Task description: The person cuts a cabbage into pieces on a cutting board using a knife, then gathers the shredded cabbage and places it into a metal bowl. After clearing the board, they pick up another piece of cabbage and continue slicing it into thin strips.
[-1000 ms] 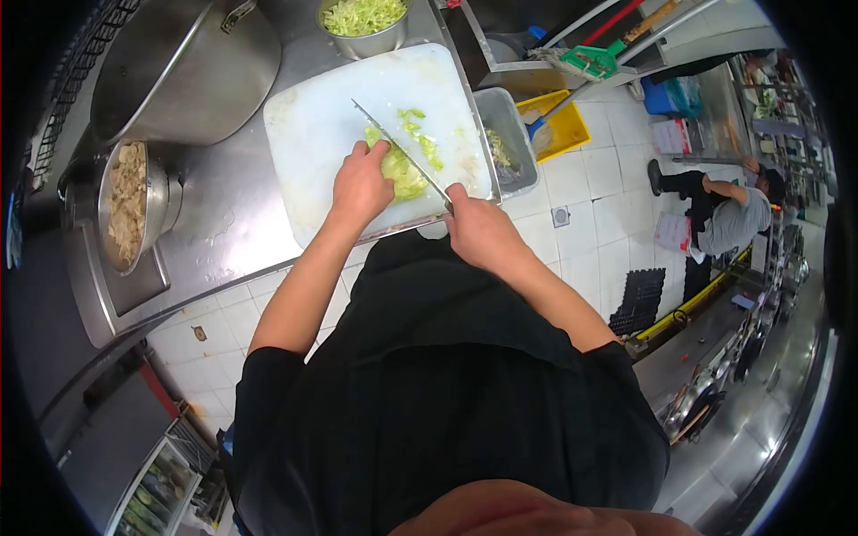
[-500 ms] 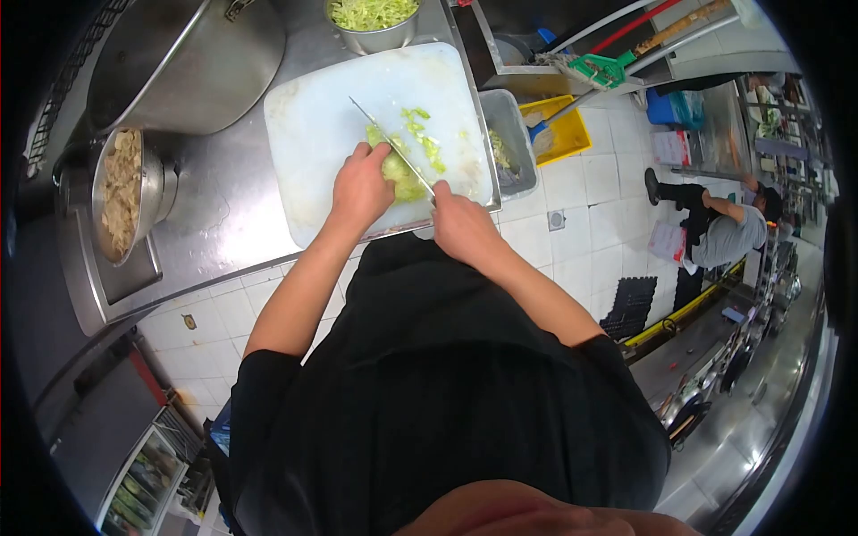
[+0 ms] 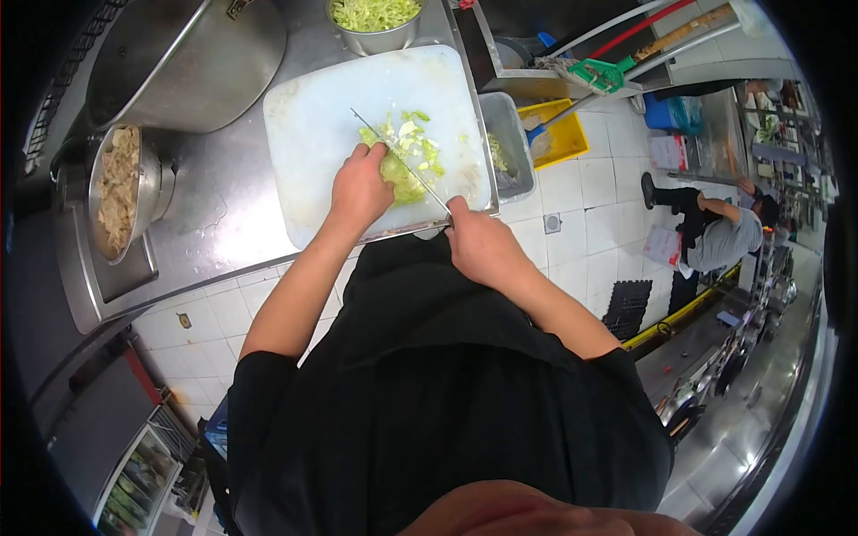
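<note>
A white cutting board (image 3: 313, 125) lies on the steel counter. My left hand (image 3: 362, 186) is closed over a pale green piece of lettuce (image 3: 404, 186), pressing it to the board with curled fingertips beside the blade. In my right hand (image 3: 483, 241) is the handle of a long knife (image 3: 413, 171), gripped near the board's front edge. The blade slants up and left across the lettuce. Chopped lettuce pieces (image 3: 416, 136) are scattered on the board just right of the blade. My fingers hide part of the lettuce and the knife handle.
Beyond the board stands a steel bowl (image 3: 380, 41) of shredded lettuce. A large pot (image 3: 210, 76) and a bowl of pale brown food (image 3: 119, 192) are on the left. A grey bin (image 3: 511, 134) adjoins the counter's right side. Farther right, a person (image 3: 719, 232) is at work.
My right hand has drawn the knife handle right and toward me. More cut lettuce lies loose right of the blade. My left hand has hardly moved.
</note>
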Demonstrator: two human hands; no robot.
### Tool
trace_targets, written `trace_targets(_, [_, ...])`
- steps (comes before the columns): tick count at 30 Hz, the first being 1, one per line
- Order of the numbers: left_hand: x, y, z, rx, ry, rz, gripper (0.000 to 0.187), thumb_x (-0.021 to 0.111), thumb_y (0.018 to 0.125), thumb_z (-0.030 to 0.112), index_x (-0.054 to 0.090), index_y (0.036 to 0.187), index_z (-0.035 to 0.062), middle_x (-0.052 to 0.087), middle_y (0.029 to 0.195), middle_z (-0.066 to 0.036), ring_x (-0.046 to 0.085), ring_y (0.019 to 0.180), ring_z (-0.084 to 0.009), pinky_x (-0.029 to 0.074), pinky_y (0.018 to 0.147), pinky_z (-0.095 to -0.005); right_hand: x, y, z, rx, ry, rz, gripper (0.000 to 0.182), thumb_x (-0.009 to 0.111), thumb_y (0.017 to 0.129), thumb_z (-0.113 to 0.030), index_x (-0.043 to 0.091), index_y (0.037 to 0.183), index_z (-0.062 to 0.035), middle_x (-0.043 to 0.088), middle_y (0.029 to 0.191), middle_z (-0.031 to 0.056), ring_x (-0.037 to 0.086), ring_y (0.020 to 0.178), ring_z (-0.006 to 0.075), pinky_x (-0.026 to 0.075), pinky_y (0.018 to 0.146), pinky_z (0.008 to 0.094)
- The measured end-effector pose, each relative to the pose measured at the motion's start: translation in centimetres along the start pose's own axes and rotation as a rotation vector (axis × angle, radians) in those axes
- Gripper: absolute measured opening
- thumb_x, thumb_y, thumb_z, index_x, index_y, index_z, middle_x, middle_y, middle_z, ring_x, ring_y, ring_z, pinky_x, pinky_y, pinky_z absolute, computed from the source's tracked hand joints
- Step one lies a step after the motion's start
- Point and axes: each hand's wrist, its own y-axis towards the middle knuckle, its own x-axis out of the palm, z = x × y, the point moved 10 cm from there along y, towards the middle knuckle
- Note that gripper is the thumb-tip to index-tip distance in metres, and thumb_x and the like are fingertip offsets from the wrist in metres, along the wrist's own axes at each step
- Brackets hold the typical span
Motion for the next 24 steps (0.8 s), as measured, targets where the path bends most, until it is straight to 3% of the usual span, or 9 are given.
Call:
trace_targets(2, [-0.2,0.0,0.1,0.000,-0.004,-0.003,0.052,0.072,0.067,0.002,0.057,0.116,0.0048,0.058,0.104,-0.017,0.060,0.097,-0.0358,0.051,0.081,-0.0429,1.1,0.4,0.6,0.012,0.002,-0.008,0.015,0.048,0.086,-0.005,0.043,0.099,0.0017,0.064,0.078,0.0262,0.064,0.075,0.0445,0.049,0.068,0.0547])
trace_targets(4, [-0.1,0.0,0.2,-0.001,-0.006,-0.009,0.051,0.072,0.066,0.002,0.057,0.116,0.0045,0.058,0.103,-0.017,0.060,0.097,-0.0358,0.051,0.081,-0.0428,3.0,2.1,1.6,0.027,0.048,0.020,0.023,0.055,0.088,-0.009,0.041,0.104,0.0010,0.063,0.081,0.0261,0.061,0.079,0.0460,0.047,0.069,0.0546])
trace_targets(6, [-0.1,0.1,0.1,-0.001,0.005,-0.011,0.050,0.073,0.067,0.003,0.057,0.114,0.0044,0.058,0.103,-0.017,0.060,0.096,-0.0361,0.051,0.080,-0.0429,5.3,5.0,2.4,0.015,0.036,0.040,0.020,0.051,0.086,-0.006,0.042,0.102,0.0015,0.064,0.080,0.0265,0.062,0.077,0.0457,0.048,0.069,0.0546])
trace_targets(10, [-0.4,-0.1,0.3,0.013,0.007,0.014,0.048,0.074,0.067,0.003,0.057,0.112,0.0043,0.058,0.103,-0.018,0.060,0.095,-0.0365,0.051,0.080,-0.0430,3.8,6.9,2.1,0.008,0.029,0.052,0.018,0.049,0.085,-0.004,0.043,0.101,0.0017,0.064,0.081,0.0262,0.063,0.077,0.0453,0.049,0.070,0.0541])
trace_targets(14, [-0.3,-0.2,0.2,-0.008,0.005,0.011,0.048,0.073,0.068,0.004,0.056,0.113,0.0033,0.058,0.103,-0.018,0.060,0.095,-0.0364,0.051,0.080,-0.0433,0.1,3.2,0.2,-0.008,0.015,0.050,0.018,0.049,0.085,-0.004,0.044,0.101,0.0015,0.065,0.081,0.0255,0.063,0.077,0.0448,0.049,0.070,0.0536])
trace_targets(16, [-0.2,-0.1,0.1,-0.013,-0.002,0.014,0.048,0.072,0.068,0.004,0.056,0.113,0.0028,0.057,0.103,-0.018,0.060,0.095,-0.0364,0.051,0.080,-0.0434,0.1,1.3,0.0,0.004,0.034,-0.019,0.025,0.056,0.088,-0.011,0.041,0.105,0.0015,0.064,0.084,0.0250,0.061,0.081,0.0462,0.047,0.072,0.0542])
trace_targets(20, [-0.1,0.0,0.0,0.011,0.009,0.014,0.047,0.069,0.068,0.002,0.056,0.112,0.0025,0.057,0.103,-0.019,0.061,0.094,-0.0371,0.052,0.078,-0.0441,2.4,1.2,0.9,0.057,0.015,-0.062,0.024,0.055,0.089,-0.012,0.042,0.104,0.0014,0.064,0.084,0.0252,0.061,0.081,0.0461,0.047,0.071,0.0542])
trace_targets(22, [0.2,-0.1,0.2,0.012,0.003,0.005,0.046,0.068,0.067,0.001,0.056,0.112,0.0025,0.058,0.102,-0.019,0.061,0.093,-0.0375,0.052,0.078,-0.0445,4.0,3.7,1.2,-0.030,0.003,0.064,0.019,0.048,0.083,-0.002,0.044,0.100,0.0038,0.063,0.078,0.0276,0.063,0.075,0.0452,0.049,0.069,0.0548])
trace_targets(24, [0.3,0.1,0.3,0.025,0.030,-0.003,0.045,0.068,0.068,0.001,0.056,0.111,0.0020,0.058,0.102,-0.019,0.061,0.092,-0.0381,0.052,0.077,-0.0452,4.9,6.1,1.6,-0.006,-0.009,0.054,0.019,0.049,0.083,-0.003,0.044,0.100,0.0035,0.063,0.079,0.0274,0.063,0.076,0.0452,0.049,0.069,0.0546])
